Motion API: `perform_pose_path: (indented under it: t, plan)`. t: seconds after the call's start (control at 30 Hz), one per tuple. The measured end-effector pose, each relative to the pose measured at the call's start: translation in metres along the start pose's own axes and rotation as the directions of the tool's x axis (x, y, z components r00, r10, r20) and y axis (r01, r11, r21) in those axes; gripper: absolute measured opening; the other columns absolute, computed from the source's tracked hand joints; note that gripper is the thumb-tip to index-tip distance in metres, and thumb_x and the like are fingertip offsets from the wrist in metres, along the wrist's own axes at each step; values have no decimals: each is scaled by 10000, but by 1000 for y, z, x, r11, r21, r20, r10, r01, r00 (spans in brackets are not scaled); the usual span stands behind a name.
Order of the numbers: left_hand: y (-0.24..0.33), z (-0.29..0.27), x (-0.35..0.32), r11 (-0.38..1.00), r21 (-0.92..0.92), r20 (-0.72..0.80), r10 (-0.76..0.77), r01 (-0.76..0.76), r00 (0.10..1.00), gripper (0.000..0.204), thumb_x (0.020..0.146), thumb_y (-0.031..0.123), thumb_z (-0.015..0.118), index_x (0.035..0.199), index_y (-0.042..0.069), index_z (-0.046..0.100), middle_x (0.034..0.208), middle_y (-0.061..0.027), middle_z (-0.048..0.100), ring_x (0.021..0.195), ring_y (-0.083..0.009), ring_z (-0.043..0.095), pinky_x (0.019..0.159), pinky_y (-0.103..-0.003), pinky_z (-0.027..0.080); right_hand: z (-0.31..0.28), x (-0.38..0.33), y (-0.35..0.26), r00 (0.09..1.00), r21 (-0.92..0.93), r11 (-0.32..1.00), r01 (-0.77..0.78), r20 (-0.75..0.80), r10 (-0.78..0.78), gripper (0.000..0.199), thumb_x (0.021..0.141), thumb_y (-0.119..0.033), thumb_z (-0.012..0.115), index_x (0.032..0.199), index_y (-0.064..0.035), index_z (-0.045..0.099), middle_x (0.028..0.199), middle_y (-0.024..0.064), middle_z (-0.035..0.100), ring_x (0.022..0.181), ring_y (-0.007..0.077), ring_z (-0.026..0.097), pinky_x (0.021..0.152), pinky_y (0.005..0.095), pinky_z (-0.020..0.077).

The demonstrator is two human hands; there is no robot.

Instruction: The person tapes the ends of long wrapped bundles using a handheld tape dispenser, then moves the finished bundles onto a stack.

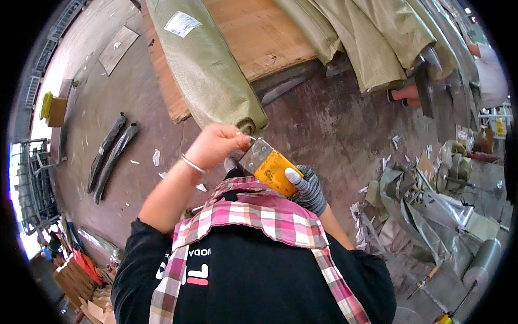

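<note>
Workshop or warehouse: stained floor point(318, 127); olive-wrapped rolls point(208, 67), far; scrap heap point(407, 208), right; cardboard pile point(74, 282), near left.

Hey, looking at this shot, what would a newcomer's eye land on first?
Probably the worn yellow tool near the centre, held in the gloved right hand, with the bare left hand by its grey end. Just beyond, a long olive-green roll bears a white label. A messy scrap pile spreads at right.

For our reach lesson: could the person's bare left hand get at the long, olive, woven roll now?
Probably yes: the left hand is right by the roll's near end, with nothing visible between, though it's also near the yellow, metal-ended tool.
</note>
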State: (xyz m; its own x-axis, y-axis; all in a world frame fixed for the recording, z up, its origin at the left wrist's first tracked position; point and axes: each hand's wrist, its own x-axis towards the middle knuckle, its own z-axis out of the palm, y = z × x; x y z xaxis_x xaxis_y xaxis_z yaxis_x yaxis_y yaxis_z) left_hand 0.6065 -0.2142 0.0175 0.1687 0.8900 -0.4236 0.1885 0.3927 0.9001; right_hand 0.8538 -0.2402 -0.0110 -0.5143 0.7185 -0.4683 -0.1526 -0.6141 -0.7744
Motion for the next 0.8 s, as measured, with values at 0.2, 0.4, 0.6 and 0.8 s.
perform_pose_path:
  t: [0.2, 0.4, 0.6, 0.8]
  plan:
    - [12, -78, 59, 379, 910, -69, 536, -168, 841, 302, 780, 274, 533, 608, 30, 576, 663, -121, 543, 658, -282, 527, 612, -374, 415, -95, -13, 152, 926, -729, 633, 259, 0, -378, 714, 595, -127, 717, 1221, -242, 394, 805, 142, 568, 685, 285, 569, 591, 341, 483]
    - [-23, -84, 72, 325, 944, -229, 532, 53, 815, 386, 716, 419, 575, 621, 46, 564, 815, -87, 534, 836, -278, 485, 729, -381, 386, -46, 32, 127, 944, -948, 279, 151, 54, -327, 709, 616, -167, 691, 1243, -238, 369, 858, 163, 569, 702, 285, 579, 578, 367, 484]
    - [-37, -68, 85, 512, 842, -475, 551, 171, 686, 427, 679, 449, 612, 723, 37, 511, 887, -132, 495, 919, -314, 425, 798, -378, 358, 20, 147, 57, 990, -971, 226, -74, -99, -102, 424, 694, -344, 580, 1003, -54, 559, 890, 168, 593, 740, 317, 575, 677, 363, 451]
    - [-35, -74, 93, 568, 818, -469, 573, 86, 673, 318, 728, 321, 604, 785, 20, 516, 846, -120, 508, 900, -294, 445, 809, -387, 353, -43, 164, 107, 947, -380, 898, -223, -304, 106, 487, 694, -281, 629, 1101, -56, 484, 946, 77, 568, 843, 157, 552, 755, 267, 429]
